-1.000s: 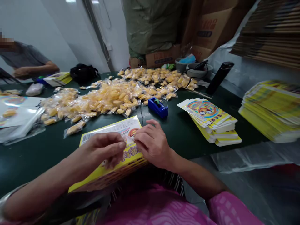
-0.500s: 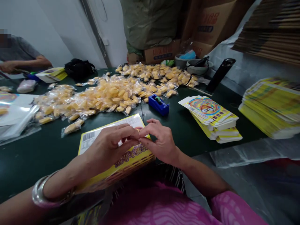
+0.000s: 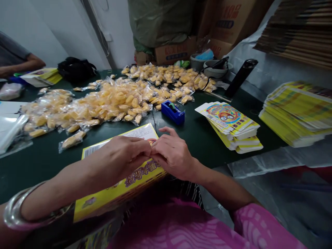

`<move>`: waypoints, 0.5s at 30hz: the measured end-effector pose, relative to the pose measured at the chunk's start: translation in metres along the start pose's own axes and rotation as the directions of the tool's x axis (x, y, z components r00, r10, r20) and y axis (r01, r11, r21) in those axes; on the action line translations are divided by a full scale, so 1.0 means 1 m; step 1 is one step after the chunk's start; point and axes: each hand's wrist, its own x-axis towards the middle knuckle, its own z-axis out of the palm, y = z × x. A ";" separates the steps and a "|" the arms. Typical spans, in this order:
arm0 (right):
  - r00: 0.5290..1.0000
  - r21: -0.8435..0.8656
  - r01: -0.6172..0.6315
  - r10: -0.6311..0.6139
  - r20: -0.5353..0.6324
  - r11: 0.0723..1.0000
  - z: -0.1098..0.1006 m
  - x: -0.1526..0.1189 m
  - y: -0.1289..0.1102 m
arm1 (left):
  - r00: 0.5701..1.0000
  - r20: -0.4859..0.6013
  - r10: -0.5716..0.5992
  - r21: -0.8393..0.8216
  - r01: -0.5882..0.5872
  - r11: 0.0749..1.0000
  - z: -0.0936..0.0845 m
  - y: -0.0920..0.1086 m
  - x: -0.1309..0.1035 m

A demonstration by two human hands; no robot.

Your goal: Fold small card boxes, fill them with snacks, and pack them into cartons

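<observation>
A yellow and white printed box [image 3: 144, 174] lies at the table's near edge, partly under both hands. My left hand [image 3: 121, 155], with silver bangles on the wrist, is closed over the box, thumb and fingers pinched. Against its fingertips, my right hand [image 3: 175, 152] is also closed, its index finger bent. What the fingertips hold, if anything, is too small and hidden to make out. Just beyond the hands stands a blue tape dispenser [image 3: 173, 112]. Wrapped yellow pieces [image 3: 111, 100] are heaped across the table, one packet [image 3: 72, 140] lying apart near the box.
Flat printed cartons [image 3: 230, 124] are stacked on the right, with a larger stack [image 3: 298, 110] beyond. A black cylinder [image 3: 241, 77] and grey bowls [image 3: 216, 71] stand behind. Clear plastic bags [image 3: 11, 135] lie at left. Another person's arm [image 3: 24, 66] shows at far left.
The view has shifted, so the surroundings appear further left and slightly higher. My left hand has turned more palm-down over the box, and the fingers of both hands have closed more tightly together.
</observation>
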 end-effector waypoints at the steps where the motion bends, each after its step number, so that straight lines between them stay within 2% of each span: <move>1: 1.000 0.000 -0.007 0.007 0.003 1.000 0.000 -0.001 0.000 | 1.000 0.007 -0.012 -0.024 0.012 1.000 0.000 -0.003 0.001; 5: 0.998 0.030 -0.055 0.055 0.006 0.998 -0.001 -0.003 0.000 | 0.998 -0.044 -0.046 -0.026 0.045 0.999 0.005 -0.005 0.003; 9: 0.996 0.080 -0.092 0.091 0.010 0.993 0.001 -0.005 -0.001 | 0.992 -0.127 -0.029 -0.018 0.027 0.999 0.012 0.005 -0.004; 14: 0.991 0.080 -0.132 0.133 -0.011 0.988 0.003 -0.006 0.000 | 0.991 -0.072 -0.109 -0.144 0.098 0.985 0.006 0.011 -0.032; 15: 0.991 0.078 -0.136 0.137 -0.008 0.988 0.002 -0.006 0.000 | 0.982 -0.091 -0.164 -0.186 0.145 0.972 0.003 0.011 -0.042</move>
